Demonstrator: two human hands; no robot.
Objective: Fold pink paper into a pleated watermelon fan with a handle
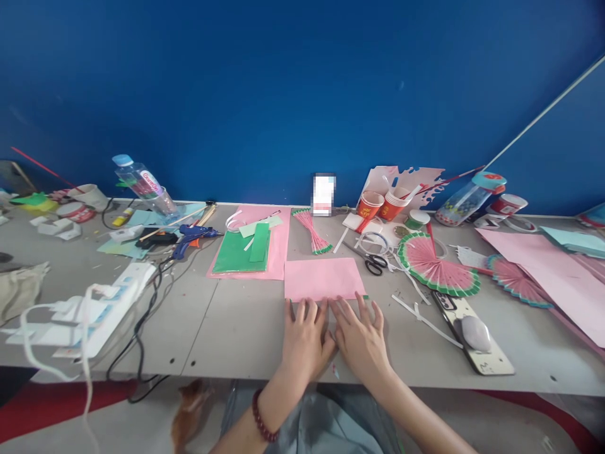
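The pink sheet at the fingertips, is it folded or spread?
Mostly spread: the pink sheet lies smooth. Fingers partly hide its near edge; folds there: cannot tell.

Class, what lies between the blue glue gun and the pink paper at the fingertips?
The head view shows green paper, topped with smaller pieces, on another pink sheet.

**So much blue wall over this desk**

Big smooth deep-blue wall (265,94) behind everything, darker up top. Thin whitish trim strip (543,135) slants across it on the right, with more blue beyond. Long matte grey tabletop (246,328) with a seam, and below it, red-and-pale flooring (70,400).
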